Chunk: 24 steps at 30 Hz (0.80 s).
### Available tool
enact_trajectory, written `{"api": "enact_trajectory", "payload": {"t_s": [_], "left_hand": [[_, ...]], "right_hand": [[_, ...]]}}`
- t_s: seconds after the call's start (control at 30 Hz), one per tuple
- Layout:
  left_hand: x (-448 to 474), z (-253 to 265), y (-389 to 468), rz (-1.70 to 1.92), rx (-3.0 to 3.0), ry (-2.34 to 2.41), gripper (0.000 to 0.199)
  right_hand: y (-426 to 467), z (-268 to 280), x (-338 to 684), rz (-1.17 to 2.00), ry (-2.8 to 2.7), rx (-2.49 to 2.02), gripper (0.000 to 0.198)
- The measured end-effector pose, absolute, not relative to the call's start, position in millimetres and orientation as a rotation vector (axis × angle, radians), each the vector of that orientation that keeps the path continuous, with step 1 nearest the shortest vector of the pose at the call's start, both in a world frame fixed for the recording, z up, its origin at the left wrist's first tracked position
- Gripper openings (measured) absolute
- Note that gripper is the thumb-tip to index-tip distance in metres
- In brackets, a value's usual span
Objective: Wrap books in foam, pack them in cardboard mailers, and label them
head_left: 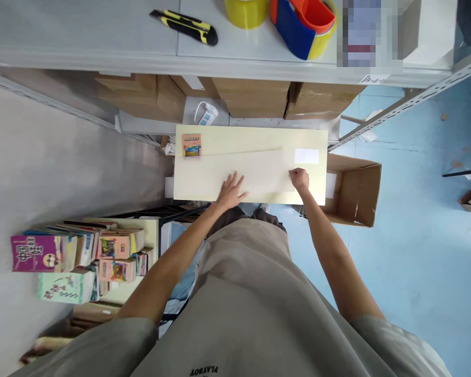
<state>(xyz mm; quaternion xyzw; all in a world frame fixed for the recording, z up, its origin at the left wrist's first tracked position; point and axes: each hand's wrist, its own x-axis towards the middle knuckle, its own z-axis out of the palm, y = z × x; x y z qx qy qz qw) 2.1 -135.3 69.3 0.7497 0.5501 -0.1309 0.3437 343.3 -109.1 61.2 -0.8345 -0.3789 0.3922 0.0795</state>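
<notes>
A wide pale sheet, paper or film, lies across a cream tabletop. My left hand rests flat on it with the fingers spread. At the sheet's right edge, my right hand is closed, its fingers curled on that edge; the fingertips are hidden. A small book with a pink and blue cover lies at the table's far left corner, close to the sheet's far edge. Just beyond my right hand is a small white rectangle of paper.
Above the table, a grey shelf bears a utility knife, a yellow tape roll and a tape dispenser. Cardboard boxes and a power strip sit lower. An open carton stands right, stacked books left.
</notes>
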Motion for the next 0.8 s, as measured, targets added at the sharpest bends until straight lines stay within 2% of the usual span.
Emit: {"api": "enact_trajectory", "payload": {"t_s": [0.2,0.37,0.5,0.6,0.8], "left_hand": [[-121,58,-132,-0.606,1.659,1.823,0.091],[-175,47,-137,-0.558,1.720,1.773,0.085],[-193,35,-136,-0.430,1.744,1.704,0.078],[-201,29,-137,-0.340,1.745,1.651,0.072],[-221,20,-125,-0.140,1.715,1.579,0.063]], "right_hand": [[-107,43,332,1.077,-1.096,-2.684,0.021],[-127,40,306,0.844,-1.233,-2.697,0.042],[-140,43,271,1.014,-1.374,-2.681,0.028],[-136,50,231,0.992,-1.403,-2.697,0.026],[-85,55,107,1.190,-1.648,-2.322,0.021]]}}
